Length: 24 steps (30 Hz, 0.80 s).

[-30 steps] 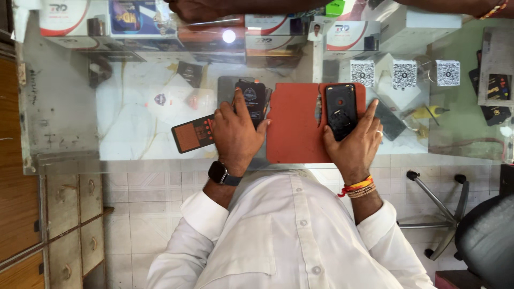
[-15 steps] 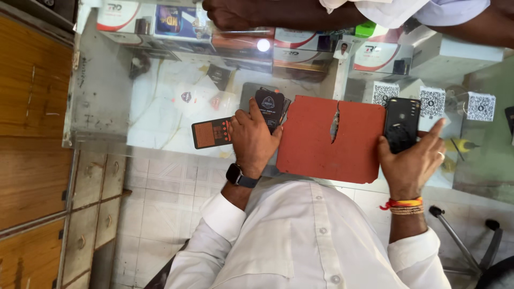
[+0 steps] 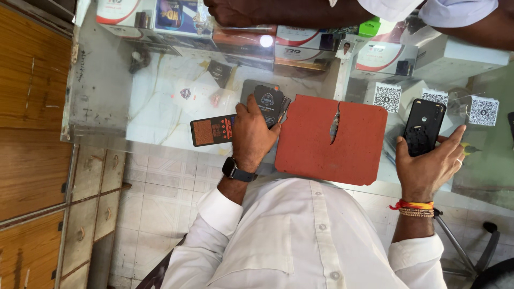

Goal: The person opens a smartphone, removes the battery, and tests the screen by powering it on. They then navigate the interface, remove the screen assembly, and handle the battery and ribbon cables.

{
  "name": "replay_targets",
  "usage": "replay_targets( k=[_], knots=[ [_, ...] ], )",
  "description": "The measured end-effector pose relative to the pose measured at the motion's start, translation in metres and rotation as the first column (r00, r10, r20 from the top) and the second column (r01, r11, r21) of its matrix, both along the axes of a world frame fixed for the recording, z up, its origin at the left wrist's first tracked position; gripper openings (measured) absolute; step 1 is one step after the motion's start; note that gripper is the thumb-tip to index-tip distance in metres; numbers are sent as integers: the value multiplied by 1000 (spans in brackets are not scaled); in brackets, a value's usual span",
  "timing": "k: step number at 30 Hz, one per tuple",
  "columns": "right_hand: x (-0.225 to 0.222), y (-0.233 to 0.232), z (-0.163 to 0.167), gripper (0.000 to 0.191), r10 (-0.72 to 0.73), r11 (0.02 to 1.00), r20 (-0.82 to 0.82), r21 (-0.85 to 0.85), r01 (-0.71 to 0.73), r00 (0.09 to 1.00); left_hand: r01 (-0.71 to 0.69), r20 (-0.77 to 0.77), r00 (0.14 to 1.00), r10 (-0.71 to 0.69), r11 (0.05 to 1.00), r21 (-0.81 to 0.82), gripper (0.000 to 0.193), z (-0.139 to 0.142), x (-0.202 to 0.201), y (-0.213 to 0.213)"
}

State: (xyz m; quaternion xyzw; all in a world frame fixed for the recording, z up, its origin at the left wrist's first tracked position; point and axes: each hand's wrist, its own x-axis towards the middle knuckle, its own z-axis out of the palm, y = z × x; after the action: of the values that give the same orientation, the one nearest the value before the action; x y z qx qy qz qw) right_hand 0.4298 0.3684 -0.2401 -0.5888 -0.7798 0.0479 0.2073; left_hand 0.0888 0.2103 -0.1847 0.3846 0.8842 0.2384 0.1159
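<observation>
While scanning from the far left, wooden cabinet (image 3: pixel 32 107) with drawers first, flush against the edge of a glass counter (image 3: pixel 96 80) — pale floor tiles showing beneath. Lying on the glass next, a flat dark package with an orange printed panel (image 3: pixel 211 130), its right end tucked under the left hand (image 3: pixel 251 131). Fingers curled down and closed around a small black packet (image 3: pixel 267 99), held against the counter, with more thin dark packets fanned just behind it; a black smartwatch (image 3: pixel 235 171) on that wrist. Just right of the knuckles, a square red work mat (image 3: pixel 326 142) with a slit torn near its top edge, resting flat on the glass and touching nothing held. Beyond the mat's right side, well apart from the left hand, the right hand (image 3: pixel 428 166) raised above the counter, gripping a black phone (image 3: pixel 423 126) — back cover off, inner parts facing up, thumb on the near side and fingers wrapped around the far edge. Orange thread and a bead bracelet (image 3: pixel 412 208) on that wrist. Square code stickers (image 3: pixel 386 96) under the glass near the phone. Along the top edge, boxed stock (image 3: pixel 176 13) on a shelf and another person's forearm (image 3: pixel 278 10) reaching across.
</observation>
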Motion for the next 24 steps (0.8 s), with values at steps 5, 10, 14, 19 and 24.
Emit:
replay_targets(
  k=[5,10,14,19,24],
  knots=[
    [1,-5,-1,113,9,998,44,56,-11,999,-16,10,1000,16,997,76,95,2,0,-1],
    [-6,-7,-1,106,12,993,43,117,-17,999,-14,297,945,-135,892,451,84,0,-10,-10],
    [-10,-8,3,99,15,993,-82,119,-5,997,-441,797,137,-588,684,581,83,-11,-4,-10],
    [-15,-9,14,86,39,993,-202,114,-16,979,-549,416,-546,-727,686,477,90,-29,33,3],
    [-20,-10,24,77,67,988,-184,150,-39,981,-457,373,-596,-711,683,569,88,-41,48,12]
  ],
)
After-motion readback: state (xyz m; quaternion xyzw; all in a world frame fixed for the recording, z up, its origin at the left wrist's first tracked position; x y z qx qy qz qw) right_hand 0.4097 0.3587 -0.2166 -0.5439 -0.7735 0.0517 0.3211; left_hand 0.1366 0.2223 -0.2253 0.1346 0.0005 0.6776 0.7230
